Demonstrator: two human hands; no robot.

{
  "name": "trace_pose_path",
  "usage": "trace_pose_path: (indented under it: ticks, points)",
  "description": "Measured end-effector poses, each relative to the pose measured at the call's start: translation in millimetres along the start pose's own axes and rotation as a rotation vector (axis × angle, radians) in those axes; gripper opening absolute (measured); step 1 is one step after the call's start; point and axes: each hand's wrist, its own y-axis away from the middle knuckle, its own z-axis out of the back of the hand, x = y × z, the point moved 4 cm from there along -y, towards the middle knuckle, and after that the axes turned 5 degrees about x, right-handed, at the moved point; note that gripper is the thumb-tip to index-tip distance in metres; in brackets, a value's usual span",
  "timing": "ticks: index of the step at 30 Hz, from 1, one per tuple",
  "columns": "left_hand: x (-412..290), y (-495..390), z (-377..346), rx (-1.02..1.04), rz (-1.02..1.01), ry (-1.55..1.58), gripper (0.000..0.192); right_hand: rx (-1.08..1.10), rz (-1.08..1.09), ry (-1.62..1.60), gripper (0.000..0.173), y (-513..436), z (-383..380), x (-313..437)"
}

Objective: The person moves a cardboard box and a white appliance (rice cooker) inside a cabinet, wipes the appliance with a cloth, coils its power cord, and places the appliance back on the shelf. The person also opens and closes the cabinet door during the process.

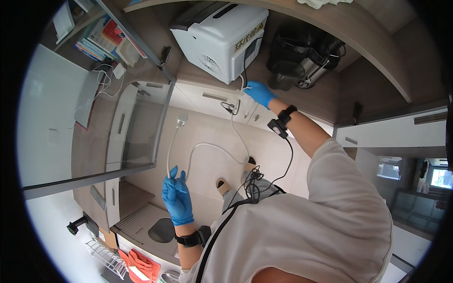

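Both of my hands wear blue gloves and a black strap sits on each forearm. My left hand (178,198) is closed around a white power cord (201,144), whose white plug (181,120) stands up beyond the fingers. The cord loops down over the floor and back up towards the cabinet. At the shelf edge, my right hand (260,93) grips something white, perhaps a cord or cloth, partly hidden by the fingers. Right beside it stands a white appliance (226,39) with a round vent, and a black cord hangs down its side.
Black kitchen appliances (297,53) stand on the same shelf, to the right. An open glass door (143,129) with a metal frame juts out at the left. Books (102,37) fill a shelf at upper left. Tangled black cable (253,182) hangs before my body.
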Motion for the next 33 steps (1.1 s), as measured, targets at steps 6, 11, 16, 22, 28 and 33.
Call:
trace_pose_path:
  ticks: [6, 11, 16, 22, 28, 33]
  points:
    - [14, -7, 3, -0.042, 0.032, 0.003, 0.028, 0.373, -0.021, -0.71, 0.025, 38, -6, 58]
    - [21, -13, 5, -0.055, 0.039, 0.026, 0.026, 0.452, 0.44, -0.186, 0.024, 81, -13, 135]
    - [23, -6, 14, -0.099, 0.07, -0.018, 0.031, 0.193, 0.468, -1.087, 0.02, 103, 69, 170]
    - [27, 5, 28, -0.207, 0.11, -0.048, 0.035, -0.337, 0.734, -1.095, 0.019, 156, 204, 133]
    - [32, 2, 30, -0.234, 0.108, -0.093, 0.028, -0.609, 0.743, -1.073, 0.02, 198, 290, 65]
    - [39, -5, 24, -0.169, 0.13, -0.102, 0.025, -0.846, 0.572, -0.316, 0.02, 221, 346, 20]
